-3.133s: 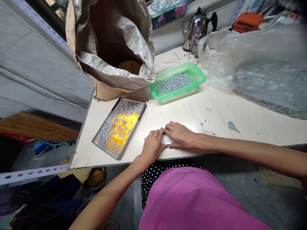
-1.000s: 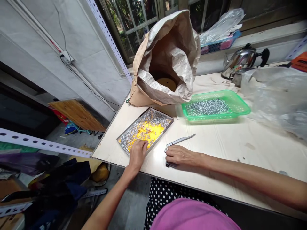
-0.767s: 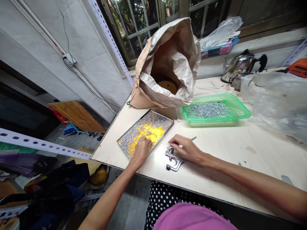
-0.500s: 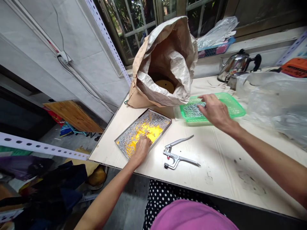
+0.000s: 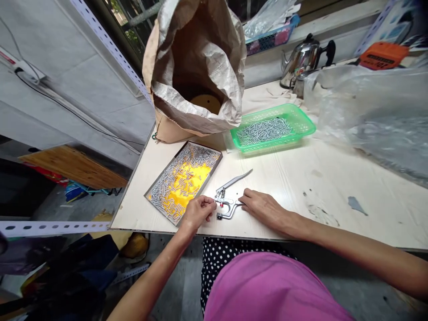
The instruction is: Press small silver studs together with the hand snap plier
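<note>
Silver snap pliers [image 5: 230,195] lie on the pale wooden table [image 5: 301,178] near its front edge. My left hand [image 5: 197,212] is pinched at the pliers' head, fingers together on something too small to make out. My right hand [image 5: 264,207] lies over the pliers' lower handle, fingers curled onto it. To the left sits a flat metal tray [image 5: 183,180] with a yellow floor and many small silver pins. A green plastic basket [image 5: 273,129] farther back holds more silver pins.
A big open paper sack [image 5: 197,67] stands behind the tray. A large clear plastic bag [image 5: 374,107] fills the right side. A steel kettle [image 5: 302,55] and an orange tool [image 5: 381,55] sit at the back. The table's left edge drops to floor clutter.
My right hand came back from the green basket to the pliers' handle. My left hand left the yellow tray and now pinches at the pliers' head.
</note>
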Available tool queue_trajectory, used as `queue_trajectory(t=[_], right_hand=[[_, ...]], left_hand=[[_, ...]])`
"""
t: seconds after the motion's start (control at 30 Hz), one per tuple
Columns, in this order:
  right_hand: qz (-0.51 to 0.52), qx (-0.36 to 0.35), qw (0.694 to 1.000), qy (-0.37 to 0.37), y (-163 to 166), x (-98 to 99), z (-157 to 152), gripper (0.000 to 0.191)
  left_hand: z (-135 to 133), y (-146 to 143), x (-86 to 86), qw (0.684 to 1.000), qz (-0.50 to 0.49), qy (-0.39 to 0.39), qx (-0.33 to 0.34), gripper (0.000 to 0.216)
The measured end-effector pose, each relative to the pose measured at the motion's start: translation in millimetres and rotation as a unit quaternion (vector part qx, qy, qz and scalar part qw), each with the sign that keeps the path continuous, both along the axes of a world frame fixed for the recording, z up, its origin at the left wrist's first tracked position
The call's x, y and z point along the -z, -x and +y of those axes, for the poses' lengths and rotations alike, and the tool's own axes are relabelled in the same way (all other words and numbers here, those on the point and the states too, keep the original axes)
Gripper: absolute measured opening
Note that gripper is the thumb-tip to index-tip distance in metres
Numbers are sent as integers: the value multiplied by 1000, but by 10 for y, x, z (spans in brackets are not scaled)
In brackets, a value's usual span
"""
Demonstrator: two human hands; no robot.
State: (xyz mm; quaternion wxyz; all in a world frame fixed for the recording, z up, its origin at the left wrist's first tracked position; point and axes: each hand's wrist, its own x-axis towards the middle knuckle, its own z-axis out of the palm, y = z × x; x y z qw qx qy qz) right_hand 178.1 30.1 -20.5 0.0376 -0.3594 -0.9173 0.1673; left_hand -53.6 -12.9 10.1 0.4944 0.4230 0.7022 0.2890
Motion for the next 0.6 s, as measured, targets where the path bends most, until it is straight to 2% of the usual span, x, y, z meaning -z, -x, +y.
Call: queue_trajectory(t=[0.17, 0.43, 0.6], right_hand=[[-8, -1, 999, -32, -2, 90, -2, 16], [-76, -2, 997, -15, 29, -69, -18, 17], [-63, 2, 998, -24, 17, -48, -16, 17]], left_hand=[[-22, -54, 206, 996, -2, 92, 7, 29], [84, -103, 160, 987, -16, 154, 33, 28], [131, -84, 164, 983, 6, 172, 61, 29]])
